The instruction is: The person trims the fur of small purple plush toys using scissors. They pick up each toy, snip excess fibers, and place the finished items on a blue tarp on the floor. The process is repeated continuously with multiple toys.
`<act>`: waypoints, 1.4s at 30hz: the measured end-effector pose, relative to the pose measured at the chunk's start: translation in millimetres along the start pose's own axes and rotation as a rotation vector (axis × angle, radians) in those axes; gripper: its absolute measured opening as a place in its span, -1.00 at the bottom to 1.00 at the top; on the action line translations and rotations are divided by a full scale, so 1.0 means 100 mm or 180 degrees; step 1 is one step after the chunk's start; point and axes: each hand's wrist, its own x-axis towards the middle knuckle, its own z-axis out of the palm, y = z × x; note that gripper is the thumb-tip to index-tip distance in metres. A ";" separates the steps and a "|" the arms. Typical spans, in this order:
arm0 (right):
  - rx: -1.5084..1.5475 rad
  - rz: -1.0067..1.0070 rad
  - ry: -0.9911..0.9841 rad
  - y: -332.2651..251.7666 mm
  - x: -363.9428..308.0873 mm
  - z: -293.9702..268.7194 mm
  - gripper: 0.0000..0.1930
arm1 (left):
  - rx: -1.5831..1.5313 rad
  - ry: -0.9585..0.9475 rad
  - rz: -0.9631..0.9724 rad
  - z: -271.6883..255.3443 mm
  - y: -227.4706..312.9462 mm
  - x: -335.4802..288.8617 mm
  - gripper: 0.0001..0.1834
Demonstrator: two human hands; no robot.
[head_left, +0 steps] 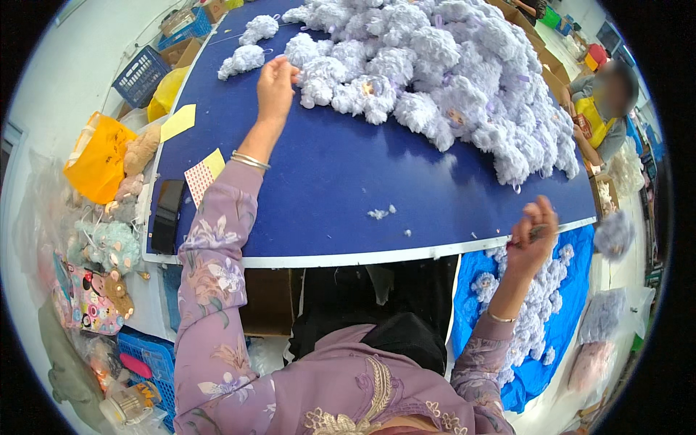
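The left hand reaches far forward over the blue table, fingers bent together, and touches one lilac plush piece at the near edge of the big plush pile; I cannot tell if it really grips it. Two loose pieces lie just left of this hand. The right hand is raised beyond the table's right edge, fingers curled around a small dark thing that I cannot identify. Below this hand is a blue sheet with more plush on it. One piece is in the air just right of this hand. A black phone lies near the left elbow.
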 end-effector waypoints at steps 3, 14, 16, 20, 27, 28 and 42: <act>-0.1232 0.0454 -0.0177 0.28 -0.19 0.24 -0.78 | 0.0928 0.0714 0.0856 -0.47 -0.62 0.58 -0.66; -0.2759 -0.0061 -0.1147 0.63 -0.34 0.37 -0.89 | 0.4136 0.0194 0.0558 -0.96 -0.75 1.37 -0.26; -0.2939 -0.0060 -0.1230 0.62 -0.33 0.39 -0.90 | 0.4547 -0.0137 0.0442 -0.91 -0.74 1.48 -0.22; -0.3305 -0.0149 -0.1299 0.60 -0.34 0.34 -0.91 | 0.4332 -0.0733 0.0264 -0.96 -0.78 1.88 -0.25; -0.3484 -0.0405 -0.1553 0.56 -0.32 0.44 -0.92 | 0.2489 0.1790 0.1347 -0.89 -0.75 2.81 -0.30; -0.3518 -0.0386 -0.1600 0.55 -0.31 0.42 -0.90 | 0.2706 0.1917 0.1231 -0.90 -0.78 2.85 -0.29; -0.3997 -0.0048 -0.1789 0.46 -0.39 0.32 -0.92 | 0.1998 0.2610 0.0686 -0.98 -1.85 3.38 -0.30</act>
